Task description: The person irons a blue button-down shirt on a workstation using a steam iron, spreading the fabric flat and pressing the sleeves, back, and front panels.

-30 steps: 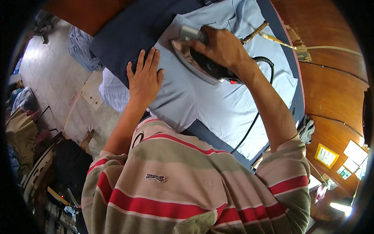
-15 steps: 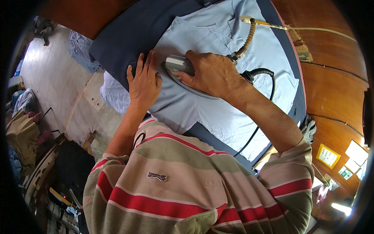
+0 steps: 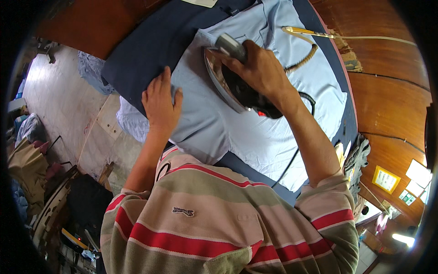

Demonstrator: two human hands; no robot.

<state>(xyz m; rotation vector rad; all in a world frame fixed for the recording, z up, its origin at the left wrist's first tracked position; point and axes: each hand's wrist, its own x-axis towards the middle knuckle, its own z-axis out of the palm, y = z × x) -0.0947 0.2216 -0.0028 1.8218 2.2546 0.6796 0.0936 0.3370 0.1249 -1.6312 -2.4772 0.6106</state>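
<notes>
A light blue garment (image 3: 196,102) with a collar or neckline is spread over a dark navy ironing surface (image 3: 137,50). My right hand (image 3: 267,75) is wrapped round the handle of a clothes iron (image 3: 228,84). The iron is tilted, part of its shiny soleplate edge showing, above the garment's upper middle; whether it touches the cloth I cannot tell. A hose and a black cord run from it. At the garment's left edge, my left hand (image 3: 162,100) lies flat with fingers stretched, partly on the cloth and partly on the navy cover.
Crumpled bluish clothes (image 3: 93,71) and a pale cloth (image 3: 131,118) lie left of the ironing surface. A wooden wall (image 3: 388,96) with papers stands at the right. A yellow stick (image 3: 308,32) carries the hose. Dark cloth (image 3: 358,157) hangs at the right edge.
My right hand has swung the iron up and to the right, tilting it so its side shows. My left hand has shifted slightly left and down, still spread.
</notes>
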